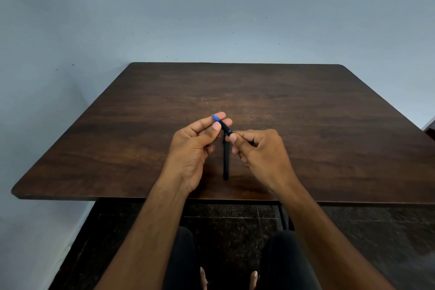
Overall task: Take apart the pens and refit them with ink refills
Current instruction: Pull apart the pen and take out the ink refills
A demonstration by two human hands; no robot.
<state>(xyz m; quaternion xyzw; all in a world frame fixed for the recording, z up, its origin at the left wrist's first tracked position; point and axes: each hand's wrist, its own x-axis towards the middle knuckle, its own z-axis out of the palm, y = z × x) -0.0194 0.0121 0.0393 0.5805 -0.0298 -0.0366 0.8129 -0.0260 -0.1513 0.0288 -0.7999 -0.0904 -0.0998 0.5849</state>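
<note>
A short pen piece [224, 126], black with a blue tip and a fine metal point, is held above the dark wooden table [117, 148]. My left hand [195, 146] pinches its tip end between thumb and fingers. My right hand [256, 148] pinches the piece's other end with thumb and forefinger. Below the hands a long black pen part [226, 162] lies on the table, pointing toward me; its far end is hidden behind my fingers.
The table's near edge [141, 198] runs just in front of my wrists. A blue-grey wall [211, 19] stands behind the table. Dark tiled floor [235, 219] and my knees show beneath.
</note>
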